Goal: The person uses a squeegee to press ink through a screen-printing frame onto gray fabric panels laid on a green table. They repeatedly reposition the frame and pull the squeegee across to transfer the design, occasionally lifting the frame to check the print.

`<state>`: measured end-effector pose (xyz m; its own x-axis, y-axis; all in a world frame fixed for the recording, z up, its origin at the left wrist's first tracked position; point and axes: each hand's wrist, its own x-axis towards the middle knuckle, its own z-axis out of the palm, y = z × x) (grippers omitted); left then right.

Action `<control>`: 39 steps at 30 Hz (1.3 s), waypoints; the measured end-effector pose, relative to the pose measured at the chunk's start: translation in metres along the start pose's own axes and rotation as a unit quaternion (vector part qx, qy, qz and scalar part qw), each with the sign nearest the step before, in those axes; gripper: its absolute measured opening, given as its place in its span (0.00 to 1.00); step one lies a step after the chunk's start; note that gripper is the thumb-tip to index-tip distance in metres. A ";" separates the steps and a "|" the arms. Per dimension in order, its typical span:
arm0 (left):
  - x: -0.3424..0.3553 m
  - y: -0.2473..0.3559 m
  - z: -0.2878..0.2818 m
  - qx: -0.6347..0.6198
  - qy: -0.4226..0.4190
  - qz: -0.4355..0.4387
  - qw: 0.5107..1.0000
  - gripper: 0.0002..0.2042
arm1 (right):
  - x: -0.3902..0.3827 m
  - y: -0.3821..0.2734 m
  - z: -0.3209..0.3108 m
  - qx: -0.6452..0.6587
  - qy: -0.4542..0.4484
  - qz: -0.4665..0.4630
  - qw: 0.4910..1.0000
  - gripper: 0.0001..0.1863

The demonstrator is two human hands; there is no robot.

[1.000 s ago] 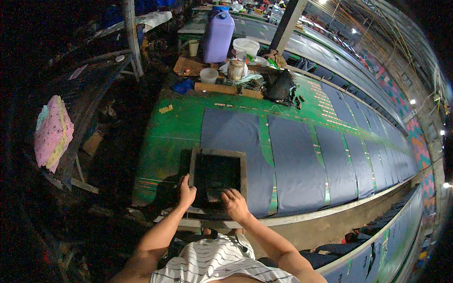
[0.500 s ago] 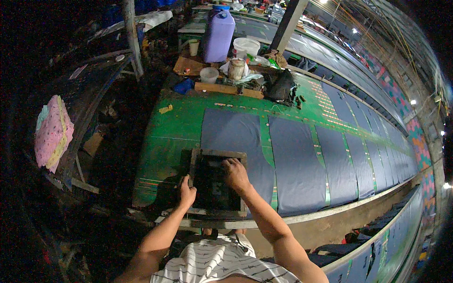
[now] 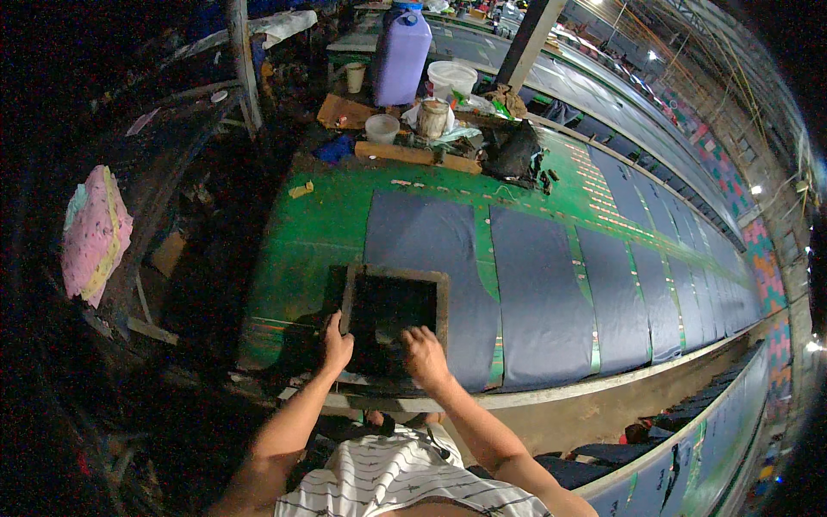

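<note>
Frame (image 3: 442,308) right of left hand (image 3: 338,347), apparently touching.

A rectangular grey-brown frame (image 3: 442,310) with a dark inner face lies flat, its left bar gripped by the left hand (image 3: 337,342). Inside, held at the curled fingers of the right hand (image 3: 423,351), I make out a dark tool (image 3: 392,336), its outline lost in shadow. A smooth blue-grey cloth panel (image 3: 420,231) lies partly beneath, reaching beyond both hands.
</note>
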<state>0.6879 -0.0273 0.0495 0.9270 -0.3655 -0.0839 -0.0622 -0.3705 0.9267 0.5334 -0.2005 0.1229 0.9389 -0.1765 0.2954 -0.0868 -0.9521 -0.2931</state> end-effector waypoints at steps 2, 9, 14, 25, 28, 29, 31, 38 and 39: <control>0.001 0.005 0.001 -0.008 -0.014 -0.038 0.999 0.33 | -0.027 -0.017 -0.009 0.000 -0.023 -0.003 1.000 0.25; 0.011 -0.008 0.003 0.044 -0.056 -0.001 0.997 0.34 | -0.083 -0.051 -0.019 -0.005 -0.035 -0.021 0.999 0.28; 0.013 -0.023 -0.006 -0.008 -0.042 -0.015 0.999 0.34 | -0.057 -0.031 -0.079 0.182 0.005 0.160 0.970 0.34; -0.021 0.053 0.050 -0.080 -0.024 0.102 0.991 0.35 | -0.091 0.077 -0.079 0.215 0.112 0.366 0.899 0.21; -0.027 0.080 0.095 -0.033 -0.040 0.094 0.994 0.36 | -0.110 0.118 -0.107 0.185 0.141 0.349 0.908 0.18; -0.035 0.098 0.117 -0.031 -0.043 0.077 0.996 0.36 | -0.120 0.138 -0.114 0.185 0.141 0.350 0.907 0.17; -0.046 0.111 0.156 -0.014 -0.046 0.062 0.997 0.36 | -0.137 0.175 -0.131 0.188 0.139 0.348 0.908 0.15; -0.090 0.148 0.282 0.015 -0.036 0.097 0.995 0.33 | -0.203 0.283 -0.174 0.174 0.124 0.384 0.898 0.10; -0.096 0.149 0.296 0.023 -0.027 0.103 0.994 0.33 | -0.214 0.296 -0.174 0.173 0.117 0.392 0.896 0.10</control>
<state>0.4800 -0.3000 0.0878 0.8713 -0.4832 0.0857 -0.2670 -0.3201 0.9090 0.2490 -0.4882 0.1310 0.5359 -0.8431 0.0453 -0.5426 -0.3851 -0.7465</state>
